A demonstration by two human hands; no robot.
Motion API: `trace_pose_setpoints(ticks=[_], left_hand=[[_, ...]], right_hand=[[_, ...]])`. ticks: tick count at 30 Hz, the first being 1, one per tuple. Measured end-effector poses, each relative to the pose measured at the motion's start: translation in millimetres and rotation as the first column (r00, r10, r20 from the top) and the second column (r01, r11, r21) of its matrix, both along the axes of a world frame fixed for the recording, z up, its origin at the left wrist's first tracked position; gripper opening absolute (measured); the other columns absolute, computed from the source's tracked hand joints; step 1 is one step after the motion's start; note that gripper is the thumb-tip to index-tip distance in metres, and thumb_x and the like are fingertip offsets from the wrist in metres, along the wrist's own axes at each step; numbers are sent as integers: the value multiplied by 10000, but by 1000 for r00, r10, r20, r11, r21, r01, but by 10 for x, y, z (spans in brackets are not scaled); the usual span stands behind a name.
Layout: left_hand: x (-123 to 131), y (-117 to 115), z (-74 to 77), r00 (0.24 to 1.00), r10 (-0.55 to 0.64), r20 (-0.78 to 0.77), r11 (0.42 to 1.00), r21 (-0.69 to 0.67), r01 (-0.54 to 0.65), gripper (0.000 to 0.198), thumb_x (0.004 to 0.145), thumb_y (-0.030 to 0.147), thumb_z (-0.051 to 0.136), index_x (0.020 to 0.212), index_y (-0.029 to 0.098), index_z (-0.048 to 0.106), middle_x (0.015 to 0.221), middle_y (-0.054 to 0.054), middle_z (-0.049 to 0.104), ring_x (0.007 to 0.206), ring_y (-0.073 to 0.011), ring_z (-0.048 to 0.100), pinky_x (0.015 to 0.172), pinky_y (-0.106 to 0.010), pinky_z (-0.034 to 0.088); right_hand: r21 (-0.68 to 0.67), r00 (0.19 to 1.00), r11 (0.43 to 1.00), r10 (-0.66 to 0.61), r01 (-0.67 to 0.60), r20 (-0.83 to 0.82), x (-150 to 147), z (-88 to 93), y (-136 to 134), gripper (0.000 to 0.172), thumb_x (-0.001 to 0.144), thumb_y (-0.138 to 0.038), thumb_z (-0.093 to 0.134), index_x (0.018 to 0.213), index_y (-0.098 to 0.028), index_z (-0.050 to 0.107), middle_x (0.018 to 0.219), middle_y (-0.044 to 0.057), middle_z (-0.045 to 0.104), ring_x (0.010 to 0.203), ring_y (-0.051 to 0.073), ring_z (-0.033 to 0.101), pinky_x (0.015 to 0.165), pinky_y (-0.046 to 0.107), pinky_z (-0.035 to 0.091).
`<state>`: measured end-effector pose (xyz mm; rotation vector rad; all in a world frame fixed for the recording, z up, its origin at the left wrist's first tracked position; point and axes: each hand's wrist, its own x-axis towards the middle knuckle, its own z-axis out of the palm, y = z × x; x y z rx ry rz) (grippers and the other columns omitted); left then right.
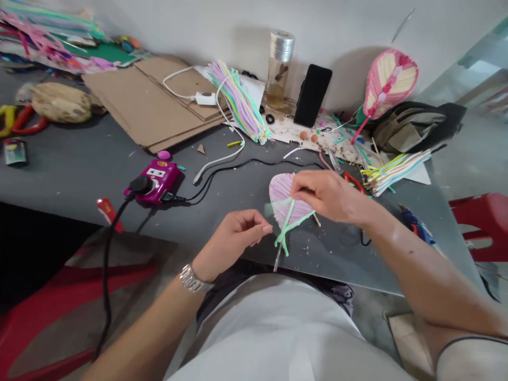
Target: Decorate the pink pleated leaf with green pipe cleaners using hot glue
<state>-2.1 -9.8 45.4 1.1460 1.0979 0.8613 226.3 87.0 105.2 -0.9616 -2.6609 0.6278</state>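
A leaf-shaped lilac piece (282, 203) made of fuzzy stems lies near the table's front edge. Mint-green stems (297, 223) cross at its lower tip, above a thin pale stalk (278, 258). My right hand (323, 194) is over the piece's upper right, thumb and fingers pinched on the upper end of one green stem. Left of the piece is my left hand (243, 233), its thumb and index finger pressed together close to the green stems; whatever may be between those fingertips is too small to make out.
A purple power socket (162, 181) with black cables sits left of centre. Behind are cardboard (159, 100), bundled pastel stems (242, 103), a bottle (280, 69), a phone (313, 95) and a pink-edged leaf (391, 84). Red-handled scissors (353, 181) and a glue gun (416, 225) lie at right.
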Motion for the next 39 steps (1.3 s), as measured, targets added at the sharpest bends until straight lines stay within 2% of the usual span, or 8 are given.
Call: trace_pose_setpoints(ticks=[5, 10, 13, 20, 26, 31, 35, 39], left_hand=[[216, -141, -111, 878, 186, -441, 931, 366, -14, 220, 883, 409, 674, 812, 203, 652, 720, -18, 622, 639, -156, 531, 591, -267, 399], [447, -134, -185, 560, 231, -795, 815, 473, 335, 140, 842, 217, 706, 939, 213, 605, 878, -56, 648, 775, -224, 591, 606, -305, 404], [300, -87, -197, 468, 268, -842, 758, 485, 437, 141, 876, 88, 570, 898, 223, 601, 794, -33, 625, 673, -195, 549, 588, -315, 367], [-266, -6, -203, 508, 272, -817, 631, 550, 547, 197, 952, 98, 502, 883, 212, 648, 838, -36, 667, 723, -204, 562, 667, -356, 378], [-366, 61, -178, 497, 221, -839, 617, 515, 595, 196, 946, 95, 529, 855, 206, 662, 855, -32, 687, 744, -203, 560, 664, -360, 376], [-253, -60, -262, 602, 357, -715, 658, 650, 381, 131, 947, 135, 581, 889, 188, 686, 952, -68, 720, 857, -211, 595, 740, -358, 449], [-202, -252, -445, 620, 498, -607, 639, 740, 211, 148, 910, 101, 627, 992, 192, 709, 969, -77, 744, 915, -227, 621, 819, -386, 489], [-214, -313, -543, 675, 489, -552, 631, 758, 164, 219, 906, 73, 625, 1062, 209, 697, 1005, -74, 744, 947, -216, 646, 849, -372, 524]], right_hand=[[82, 929, 938, -345, 337, 136, -20, -295, 471, 83, 876, -153, 528, 842, -182, 598, 825, 33, 657, 769, 167, 559, 718, 282, 348], [61, 908, 934, -356, 352, 222, -94, -559, 608, 106, 902, -170, 492, 923, -186, 594, 889, 48, 679, 805, 184, 571, 733, 292, 350], [26, 891, 924, -376, 383, 254, -74, -537, 570, 94, 907, -180, 487, 918, -192, 580, 841, 39, 673, 768, 181, 562, 715, 291, 347], [-72, 865, 887, -423, 456, 269, 106, -355, 136, 89, 915, -220, 492, 840, -218, 539, 743, 2, 642, 654, 156, 528, 651, 285, 334], [-253, 865, 832, -438, 493, 244, 468, -202, -382, 172, 975, -335, 486, 847, -251, 564, 633, -32, 568, 567, 145, 498, 572, 275, 343], [-287, 883, 837, -460, 466, 95, 384, -97, -414, 189, 950, -387, 576, 828, -254, 630, 676, -3, 617, 567, 146, 494, 552, 285, 361], [-355, 942, 881, -336, 312, -8, 49, -175, -282, 126, 898, -299, 647, 804, -233, 698, 754, 4, 671, 656, 143, 579, 609, 268, 412], [-322, 980, 930, -196, 178, -23, -231, -302, -133, 133, 874, -227, 634, 759, -212, 700, 768, -7, 651, 666, 117, 566, 641, 253, 397]])
